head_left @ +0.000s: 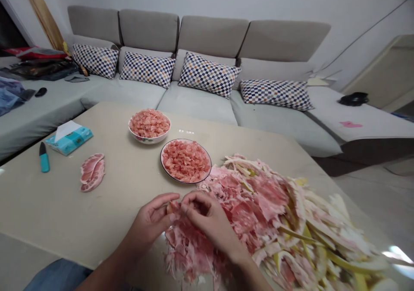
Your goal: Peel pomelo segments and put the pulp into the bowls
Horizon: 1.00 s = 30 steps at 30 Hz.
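My left hand (pixel 150 217) and my right hand (pixel 207 217) meet above the table's near edge, both pinching a small pink pomelo segment (pixel 173 207), which they largely hide. Directly under and beside them spreads a large heap of pink membrane and yellow-green rind (pixel 258 222), touching my right wrist. Beyond my fingers, a blue-rimmed white plate (pixel 170 170) holds a mound of pink pomelo pulp. Further back stands a white bowl (pixel 135 131) of the same pulp. To the left lies a separate pink, pulpy piece of pomelo (pixel 92 172).
The beige table (pixel 64 204) also carries a blue tissue pack (pixel 69 138) and a teal marker (pixel 44 157) at its left. Behind it runs a long grey sofa (pixel 197 110) with checkered cushions, with clothes and bags at its left end.
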### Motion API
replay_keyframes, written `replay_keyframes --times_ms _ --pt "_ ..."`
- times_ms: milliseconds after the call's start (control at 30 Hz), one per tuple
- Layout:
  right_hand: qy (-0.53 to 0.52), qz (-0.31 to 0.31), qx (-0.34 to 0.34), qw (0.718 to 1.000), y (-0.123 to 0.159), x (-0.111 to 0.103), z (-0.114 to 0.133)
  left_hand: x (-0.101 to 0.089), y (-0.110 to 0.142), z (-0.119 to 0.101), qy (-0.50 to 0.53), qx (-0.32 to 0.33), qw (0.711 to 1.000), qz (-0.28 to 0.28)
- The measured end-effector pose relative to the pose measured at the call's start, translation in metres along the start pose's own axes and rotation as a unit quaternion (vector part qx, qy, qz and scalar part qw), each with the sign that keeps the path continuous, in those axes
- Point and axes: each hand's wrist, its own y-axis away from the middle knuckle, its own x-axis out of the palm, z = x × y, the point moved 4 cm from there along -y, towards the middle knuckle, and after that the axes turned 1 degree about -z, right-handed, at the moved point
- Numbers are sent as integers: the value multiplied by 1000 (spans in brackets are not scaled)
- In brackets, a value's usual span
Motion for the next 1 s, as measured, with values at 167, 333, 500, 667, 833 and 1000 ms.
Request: replay_keyframes --times_ms 167,333,500,667,833,1000 --pt "9 -150 -46 988 -14 -22 -11 0 2 -3 12 -17 999 -30" --pt "7 -180 -51 982 -24 -29 -16 -1 1 -1 76 -37 995 -45" --pt "-95 -142 -17 985 -26 -29 -20 -6 -2 0 108 -31 992 -62" --pt "66 -227 -122 964 -29 -43 -17 -6 -2 0 101 -34 993 -55" --pt "238 -191 -262 916 -20 -31 -1 -3 -1 -1 51 -32 997 -39" --pt "194 13 -280 940 4 2 14 -4 -3 1 50 -7 998 -21"
